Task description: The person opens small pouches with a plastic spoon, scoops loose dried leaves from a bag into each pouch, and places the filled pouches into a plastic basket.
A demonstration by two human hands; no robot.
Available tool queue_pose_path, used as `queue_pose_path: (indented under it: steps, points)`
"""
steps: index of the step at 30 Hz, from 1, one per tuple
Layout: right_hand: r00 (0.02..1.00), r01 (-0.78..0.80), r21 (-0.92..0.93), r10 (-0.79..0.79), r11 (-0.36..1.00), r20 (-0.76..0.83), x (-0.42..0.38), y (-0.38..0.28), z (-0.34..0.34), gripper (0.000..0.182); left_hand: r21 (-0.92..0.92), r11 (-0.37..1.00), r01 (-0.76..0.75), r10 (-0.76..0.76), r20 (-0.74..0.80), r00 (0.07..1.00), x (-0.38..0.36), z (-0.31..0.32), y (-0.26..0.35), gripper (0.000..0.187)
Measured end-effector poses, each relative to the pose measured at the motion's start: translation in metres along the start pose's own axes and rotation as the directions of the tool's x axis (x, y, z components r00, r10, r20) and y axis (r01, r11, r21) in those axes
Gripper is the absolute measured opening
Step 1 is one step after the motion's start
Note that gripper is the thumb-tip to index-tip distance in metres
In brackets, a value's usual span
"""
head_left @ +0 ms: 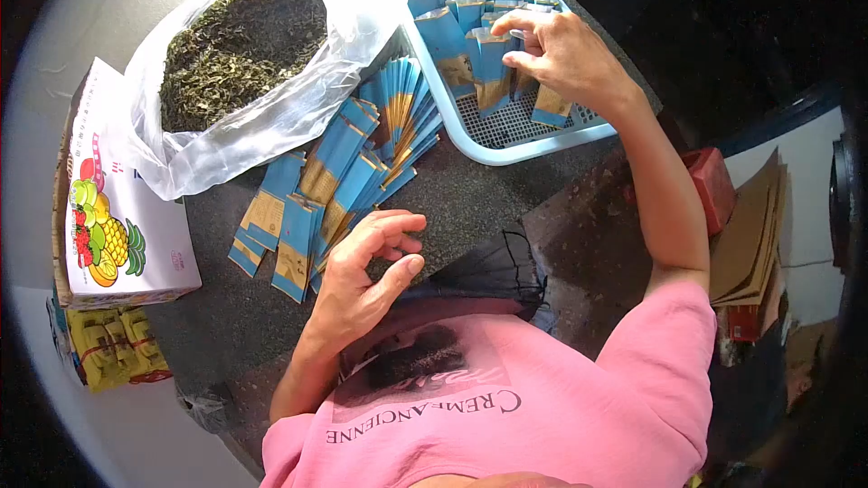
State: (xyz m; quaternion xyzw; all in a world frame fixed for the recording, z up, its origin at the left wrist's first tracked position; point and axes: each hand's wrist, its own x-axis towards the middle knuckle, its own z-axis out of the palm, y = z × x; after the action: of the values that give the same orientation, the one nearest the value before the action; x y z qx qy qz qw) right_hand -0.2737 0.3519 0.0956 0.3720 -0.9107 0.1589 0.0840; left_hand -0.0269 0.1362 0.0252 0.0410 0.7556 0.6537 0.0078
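Note:
My right hand (570,59) is over the light blue plastic basket (493,155), thumb and forefinger apart beside the top of a blue and brown packet (489,68) that stands upright in it. More upright packets fill the basket's far part in rows. My left hand (366,276) hovers at the near edge of a pile of flat blue and brown packets (339,158) fanned out on the dark table (470,208). Its fingers are loosely bent, the thumb stands away from them, and nothing shows between them.
A clear plastic bag of dried green leaves (240,45), likely tea, sits open behind the packet pile. At the left is a white carton (136,190) printed with fruit, above yellow packages (113,343). A red container (710,188) and cardboard sheets (750,235) are at the right.

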Motion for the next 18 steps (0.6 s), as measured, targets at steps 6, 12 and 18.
queue_pose_path:
  steps: [6,12,18]
  points:
    - [0.993,0.033,0.074,-0.025,0.997,-0.112,-0.008,-0.012,-0.006,0.028,0.0,1.0,0.022,-0.022,-0.019,1.0,-0.006,-0.004,0.004,0.033]
    - [0.991,0.002,0.762,0.098,0.647,-0.087,-0.061,-0.072,-0.007,0.017,0.277,0.956,-0.101,0.181,-0.28,0.943,-0.018,-0.016,0.007,0.018]
    - [0.999,-0.003,0.959,-0.051,0.282,0.018,-0.104,-0.12,0.068,0.039,0.705,0.69,0.165,0.269,-0.461,0.846,-0.036,-0.067,-0.011,0.027]
